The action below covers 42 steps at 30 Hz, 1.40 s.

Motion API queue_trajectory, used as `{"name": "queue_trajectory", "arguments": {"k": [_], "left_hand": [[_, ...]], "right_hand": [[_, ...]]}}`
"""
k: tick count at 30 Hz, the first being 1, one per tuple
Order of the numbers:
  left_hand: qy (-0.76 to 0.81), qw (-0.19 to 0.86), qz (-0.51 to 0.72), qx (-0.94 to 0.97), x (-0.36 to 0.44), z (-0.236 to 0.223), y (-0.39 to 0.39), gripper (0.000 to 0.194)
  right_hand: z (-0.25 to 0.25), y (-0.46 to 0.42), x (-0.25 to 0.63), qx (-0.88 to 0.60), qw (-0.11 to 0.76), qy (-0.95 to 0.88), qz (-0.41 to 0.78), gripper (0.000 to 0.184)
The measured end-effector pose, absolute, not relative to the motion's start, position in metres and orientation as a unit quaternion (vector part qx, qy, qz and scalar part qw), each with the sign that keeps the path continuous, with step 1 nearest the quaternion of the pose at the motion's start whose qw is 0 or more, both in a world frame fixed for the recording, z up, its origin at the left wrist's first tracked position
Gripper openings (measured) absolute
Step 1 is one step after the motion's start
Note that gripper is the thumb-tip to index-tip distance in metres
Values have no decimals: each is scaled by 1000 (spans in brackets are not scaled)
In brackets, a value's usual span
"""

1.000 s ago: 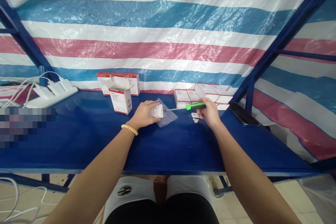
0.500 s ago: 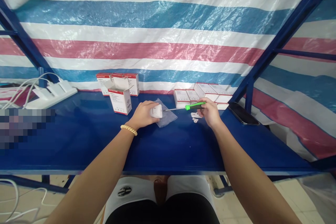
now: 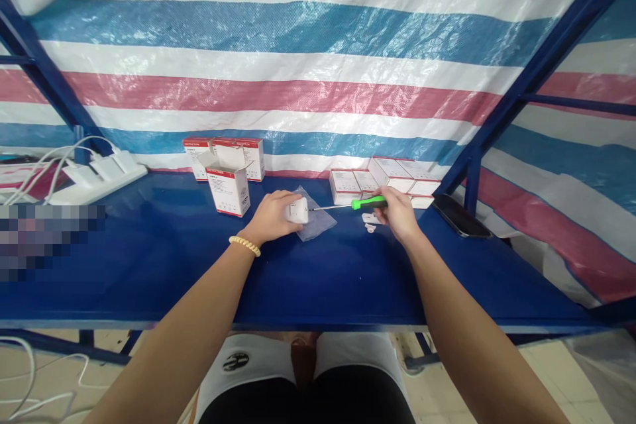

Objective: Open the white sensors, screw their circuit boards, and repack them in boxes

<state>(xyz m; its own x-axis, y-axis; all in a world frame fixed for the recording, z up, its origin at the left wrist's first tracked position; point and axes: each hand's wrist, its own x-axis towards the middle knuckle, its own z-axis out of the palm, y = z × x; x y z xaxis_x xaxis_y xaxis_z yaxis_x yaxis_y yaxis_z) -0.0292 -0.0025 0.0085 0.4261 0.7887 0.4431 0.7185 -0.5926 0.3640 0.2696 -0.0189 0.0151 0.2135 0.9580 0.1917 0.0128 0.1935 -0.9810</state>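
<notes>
My left hand (image 3: 272,214) is closed round a small white device (image 3: 299,210) that rests on a clear plastic bag (image 3: 317,222) on the blue table (image 3: 298,271). My right hand (image 3: 399,213) grips a green-handled screwdriver (image 3: 368,201). Its metal shaft points left and its tip touches the device's right side. A small white part (image 3: 370,219) lies on the table just under the right hand.
An open red-and-white box (image 3: 228,185) stands left of the device, with more boxes (image 3: 226,148) behind it. A row of flat boxes (image 3: 387,179) lies at the back right. A black phone (image 3: 460,215) lies at the right, a white power strip (image 3: 99,175) at the left.
Almost nothing has moved. The screwdriver tip stays at the device, and my right hand has shifted only slightly on the handle.
</notes>
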Motion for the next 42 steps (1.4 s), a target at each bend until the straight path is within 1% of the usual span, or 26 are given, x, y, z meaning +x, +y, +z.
{"name": "queue_trajectory", "arguments": {"k": [3, 6, 8, 11, 13, 16, 17, 20, 22, 24, 27, 28, 29, 31, 34, 36, 39, 42], "left_hand": [[446, 58, 293, 843, -29, 9, -3, 69], [443, 58, 294, 845, -28, 9, -3, 69], [440, 59, 295, 846, -28, 10, -3, 69], [444, 60, 297, 843, -29, 10, -3, 69], [449, 61, 298, 840, -29, 9, -3, 69], [447, 64, 301, 840, -29, 9, -3, 69], [444, 65, 302, 841, -29, 9, -3, 69], [437, 62, 303, 844, -29, 9, -3, 67], [438, 59, 302, 845, -29, 9, -3, 67], [439, 56, 301, 844, -29, 9, -3, 66], [440, 56, 298, 845, -29, 9, -3, 65], [441, 56, 297, 845, -29, 9, -3, 65], [441, 56, 296, 845, -29, 10, -3, 65], [443, 54, 295, 845, -29, 10, -3, 65], [444, 54, 293, 845, -29, 10, -3, 64], [442, 58, 295, 845, -28, 11, -3, 65], [433, 62, 307, 845, -28, 11, -3, 64], [427, 59, 313, 846, -27, 11, -3, 63]], "right_hand": [[16, -20, 269, -485, 613, -491, 384, 13], [18, -21, 270, -440, 625, -477, 433, 30], [18, -21, 269, -460, 612, -469, 441, 27], [17, -20, 270, -509, 584, -479, 413, 20], [17, -20, 270, -492, 589, -489, 415, 18], [17, -20, 271, -432, 612, -476, 461, 36], [17, -20, 271, -428, 612, -468, 472, 38], [17, -20, 270, -488, 591, -465, 442, 28], [17, -20, 271, -520, 585, -477, 400, 27], [17, -21, 272, -490, 601, -491, 397, 26], [17, -23, 274, -398, 619, -499, 458, 48], [18, -23, 274, -392, 615, -496, 471, 51], [18, -23, 274, -407, 608, -490, 475, 48], [18, -23, 273, -470, 586, -480, 454, 38], [18, -22, 269, -525, 574, -477, 410, 35], [19, -22, 269, -505, 600, -470, 405, 30], [22, -21, 269, -460, 663, -440, 394, 23], [21, -19, 271, -456, 699, -411, 366, 19]]}}
